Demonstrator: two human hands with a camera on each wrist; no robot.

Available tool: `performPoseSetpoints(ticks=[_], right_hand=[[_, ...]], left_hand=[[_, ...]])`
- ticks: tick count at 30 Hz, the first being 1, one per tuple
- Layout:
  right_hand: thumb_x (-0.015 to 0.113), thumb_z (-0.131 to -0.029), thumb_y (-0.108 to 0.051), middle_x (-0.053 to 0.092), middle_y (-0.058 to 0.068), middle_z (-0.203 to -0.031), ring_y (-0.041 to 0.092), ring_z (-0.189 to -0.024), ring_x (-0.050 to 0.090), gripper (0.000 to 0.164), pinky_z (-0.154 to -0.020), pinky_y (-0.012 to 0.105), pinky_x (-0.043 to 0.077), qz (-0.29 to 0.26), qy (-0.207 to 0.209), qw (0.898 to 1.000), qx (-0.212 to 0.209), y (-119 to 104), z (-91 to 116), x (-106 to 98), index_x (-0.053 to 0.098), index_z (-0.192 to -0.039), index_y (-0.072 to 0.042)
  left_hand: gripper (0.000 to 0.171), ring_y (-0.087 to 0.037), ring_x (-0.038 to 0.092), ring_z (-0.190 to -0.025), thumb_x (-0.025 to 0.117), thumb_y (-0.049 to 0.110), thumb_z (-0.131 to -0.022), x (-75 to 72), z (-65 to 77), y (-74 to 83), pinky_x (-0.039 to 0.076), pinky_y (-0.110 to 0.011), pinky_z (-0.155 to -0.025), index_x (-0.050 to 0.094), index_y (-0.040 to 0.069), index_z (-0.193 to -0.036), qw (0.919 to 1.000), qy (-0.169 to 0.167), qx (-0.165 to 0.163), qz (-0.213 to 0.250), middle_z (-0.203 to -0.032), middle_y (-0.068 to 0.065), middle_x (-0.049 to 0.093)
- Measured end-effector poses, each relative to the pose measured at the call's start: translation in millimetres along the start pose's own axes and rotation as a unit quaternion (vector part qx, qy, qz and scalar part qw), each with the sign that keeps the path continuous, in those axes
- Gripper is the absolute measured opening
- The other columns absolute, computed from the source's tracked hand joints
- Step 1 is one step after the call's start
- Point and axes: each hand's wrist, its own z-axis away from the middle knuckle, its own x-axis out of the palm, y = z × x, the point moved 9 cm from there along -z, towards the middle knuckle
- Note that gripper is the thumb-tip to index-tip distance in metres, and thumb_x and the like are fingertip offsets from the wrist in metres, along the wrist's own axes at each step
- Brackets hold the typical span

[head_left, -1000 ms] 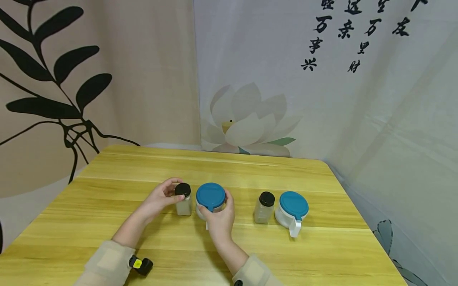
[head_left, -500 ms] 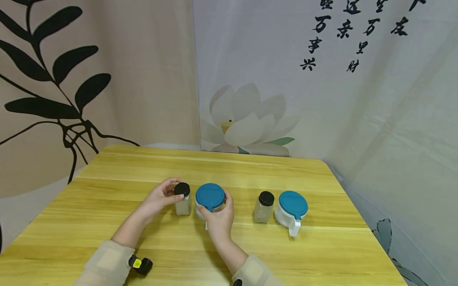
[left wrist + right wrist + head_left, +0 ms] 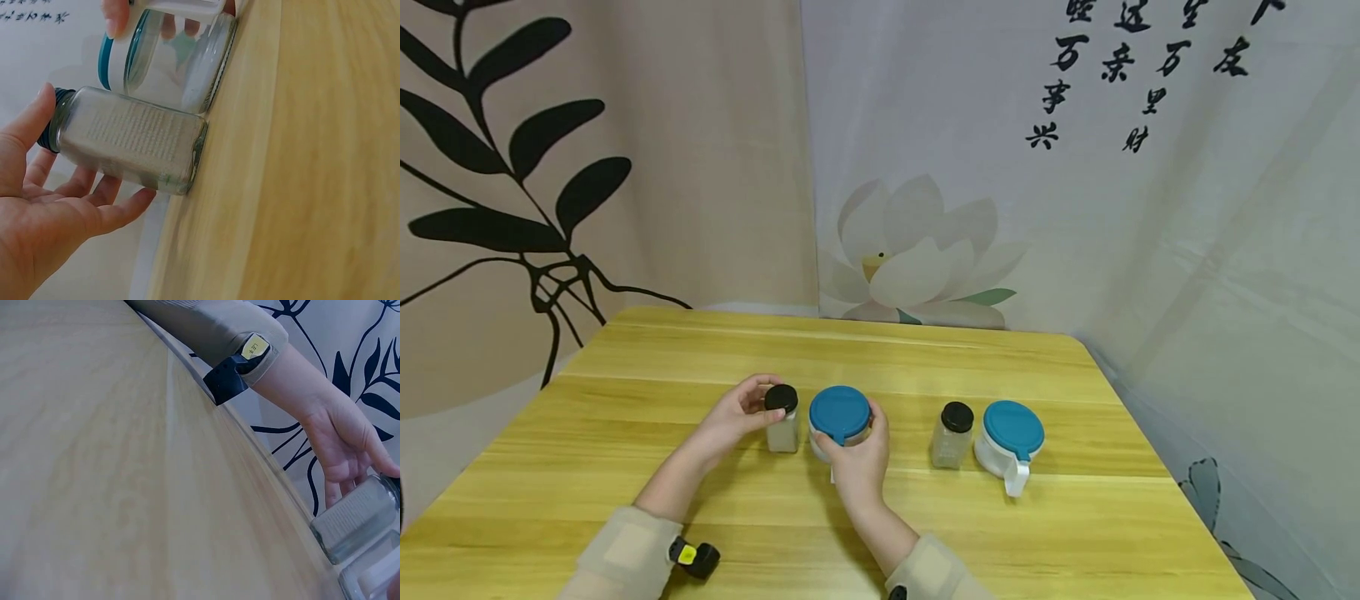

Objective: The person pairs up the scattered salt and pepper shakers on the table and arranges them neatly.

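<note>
My left hand (image 3: 741, 414) grips a small square glass jar (image 3: 783, 435) with a black lid, thumb and fingers round its top. The jar stands upright on the table. In the left wrist view its clear wall carries rows of raised or printed text. Just to its right, my right hand (image 3: 860, 471) holds a round glass jar (image 3: 840, 411) with a blue lid and a white handle, thumb on the near side and fingers on the far right side. My palm partly hides that jar's handle. At the right wrist view's lower edge the small glass jar (image 3: 355, 519) shows beside it.
A matching black-lidded glass jar (image 3: 952, 440) and blue-lidded jar with white handle (image 3: 1011, 442) stand close together to the right. All stand on a yellow wooden table (image 3: 760, 533). Printed cloth (image 3: 955, 150) hangs behind the table.
</note>
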Motion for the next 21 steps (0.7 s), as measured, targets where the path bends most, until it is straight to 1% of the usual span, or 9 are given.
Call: performPoseSetpoints(ticks=[5, 12, 17, 21], right_hand=[[0.089, -0.066, -0.018, 0.049, 0.010, -0.129, 0.032, -0.121, 0.044, 0.083, -0.098, 0.059, 0.030, 0.000, -0.005, 1.000, 0.006, 0.5, 0.6, 1.3, 0.044, -0.135, -0.007], [0.087, -0.069, -0.020, 0.045, 0.010, -0.132, 0.032, -0.122, 0.042, 0.083, -0.098, 0.059, 0.029, -0.013, -0.026, 1.000, 0.003, -0.2, 0.7, 4.5, 0.040, -0.137, -0.007], [0.086, -0.070, -0.026, 0.045, 0.009, -0.132, 0.032, -0.121, 0.041, 0.086, -0.096, 0.060, 0.031, -0.002, -0.033, 0.999, -0.005, -2.5, 1.5, 4.7, 0.038, -0.139, -0.007], [0.086, -0.071, -0.028, 0.044, 0.009, -0.133, 0.033, -0.121, 0.041, 0.086, -0.095, 0.060, 0.031, 0.000, -0.036, 0.999, -0.008, -3.2, 1.9, 4.6, 0.037, -0.139, -0.009]], left_hand=[[0.053, -0.030, 0.051, -0.102, 0.070, 0.015, -0.089, -0.1, 0.0, -0.5, 0.046, -0.035, -0.083, 0.046, 0.001, -0.134, 1.0000, -0.004, 0.000, -0.003, -0.121, -0.021, 0.053], [0.053, -0.028, 0.051, -0.101, 0.070, 0.015, -0.089, -0.1, 0.2, 0.8, 0.046, -0.034, -0.083, 0.045, 0.001, -0.134, 1.0000, -0.008, 0.002, -0.005, -0.119, -0.020, 0.054], [0.052, -0.028, 0.051, -0.101, 0.069, 0.015, -0.090, 0.0, -0.4, 0.4, 0.046, -0.034, -0.083, 0.045, 0.001, -0.134, 0.9999, -0.012, 0.003, -0.003, -0.118, -0.020, 0.054], [0.053, -0.029, 0.051, -0.102, 0.070, 0.016, -0.089, 0.0, -0.3, 0.5, 0.045, -0.035, -0.084, 0.045, 0.002, -0.134, 0.9999, -0.011, -0.001, -0.008, -0.119, -0.019, 0.054]])
